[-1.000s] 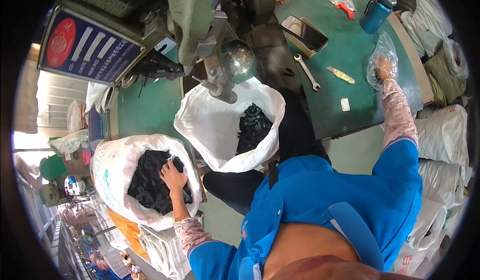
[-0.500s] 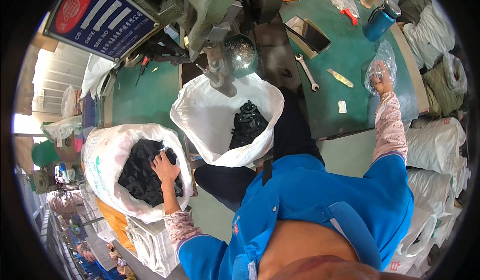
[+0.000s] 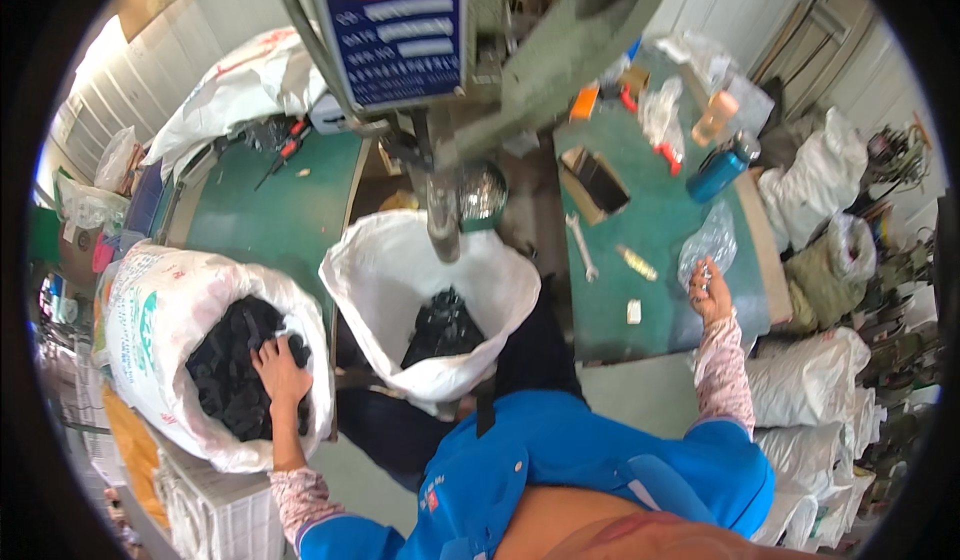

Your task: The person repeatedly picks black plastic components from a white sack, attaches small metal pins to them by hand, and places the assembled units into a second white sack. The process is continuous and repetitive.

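My left hand [image 3: 284,374] rests on black moulded pieces [image 3: 228,380] inside the white woven sack [image 3: 150,325] at the left, its fingers stretched out and apart. On the green table at the right, my right hand [image 3: 711,295] is at the near end of a clear plastic bag [image 3: 714,235]. Its fingers are curled around small shiny metal pieces [image 3: 700,278], too small to name exactly. Between my legs stands a second white sack [image 3: 365,285], open at the top, with a pile of black pieces [image 3: 443,328] in it.
A machine head [image 3: 441,200] hangs over the middle sack, next to a round bowl [image 3: 482,196]. On the right table lie a wrench [image 3: 581,248], a yellow knife [image 3: 637,264], an open box [image 3: 594,184] and a blue bottle [image 3: 722,168]. Full sacks [image 3: 810,380] line the right side.
The view has shifted, showing more of the machine's front. My right hand has drawn back toward the near end of the clear bag, shiny pieces now showing at its fingers. My left hand stays on the black pieces.
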Available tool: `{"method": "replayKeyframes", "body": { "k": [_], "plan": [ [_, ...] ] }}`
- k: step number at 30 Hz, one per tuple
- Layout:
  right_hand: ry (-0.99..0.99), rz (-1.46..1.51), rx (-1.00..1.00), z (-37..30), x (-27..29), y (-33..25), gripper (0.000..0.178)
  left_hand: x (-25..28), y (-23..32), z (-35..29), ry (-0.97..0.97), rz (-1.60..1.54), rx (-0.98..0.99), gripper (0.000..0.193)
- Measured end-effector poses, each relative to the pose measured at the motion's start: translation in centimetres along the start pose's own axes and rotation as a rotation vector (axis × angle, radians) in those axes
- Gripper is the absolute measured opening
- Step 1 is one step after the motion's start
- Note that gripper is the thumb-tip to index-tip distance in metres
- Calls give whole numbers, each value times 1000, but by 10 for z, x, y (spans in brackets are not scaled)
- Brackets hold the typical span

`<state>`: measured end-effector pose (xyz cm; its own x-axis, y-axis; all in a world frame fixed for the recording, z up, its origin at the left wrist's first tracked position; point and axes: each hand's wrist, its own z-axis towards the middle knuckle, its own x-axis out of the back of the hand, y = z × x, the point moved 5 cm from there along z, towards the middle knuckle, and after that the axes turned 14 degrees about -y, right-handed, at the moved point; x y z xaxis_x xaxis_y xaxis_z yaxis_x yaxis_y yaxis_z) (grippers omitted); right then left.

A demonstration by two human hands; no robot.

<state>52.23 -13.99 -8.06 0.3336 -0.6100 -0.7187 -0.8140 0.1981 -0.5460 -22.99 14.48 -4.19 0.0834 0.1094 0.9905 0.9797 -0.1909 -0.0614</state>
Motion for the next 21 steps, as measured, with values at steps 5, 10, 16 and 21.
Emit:
{"method": "replayKeyframes", "body": {
  "k": [5, 10, 16, 21],
  "plan": [
    [-255, -237, 322, -30, -156, -120, 21, 1, 6, 2, -29, -39, -3, 56],
    [-500, -677, 984, -138, -399, -262, 22, 3, 10, 5, -61, -79, 16, 59],
    [-216, -868, 1826, -280, -653, -321, 32, 2, -1, -6, 5, -149, 19, 57],
    [167, -1017, 2118, -308, -768, -337, 34, -1, 9, 2, 42, -165, -15, 56]
  ]
}}
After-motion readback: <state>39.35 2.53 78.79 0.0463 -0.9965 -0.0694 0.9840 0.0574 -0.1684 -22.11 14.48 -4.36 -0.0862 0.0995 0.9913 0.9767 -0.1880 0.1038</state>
